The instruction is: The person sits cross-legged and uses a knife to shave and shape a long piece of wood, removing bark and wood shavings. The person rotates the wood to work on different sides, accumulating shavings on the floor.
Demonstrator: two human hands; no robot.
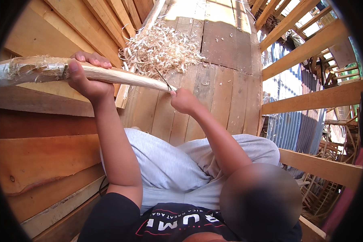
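Observation:
A long pale wooden stick (129,78) runs from the left edge toward the middle, held up above the floor. Its left part is thicker, with rough, fibrous bark; the right part is bare and smooth. My left hand (88,78) is wrapped round it from below, thumb on the near side and fingers over the far side. At the stick's thin right end, my right hand (184,101) is closed in a fist on a knife (163,78). Its narrow dark blade crosses the wood there; the handle is hidden in the fist.
A heap of curled wood shavings (163,50) lies on the plank floor (218,90) beyond my hands. Stacked boards (44,161) rise close on my left. A slatted wooden railing (310,99) stands at the right, with corrugated metal sheets (290,129) below. My legs (165,161) are folded in front.

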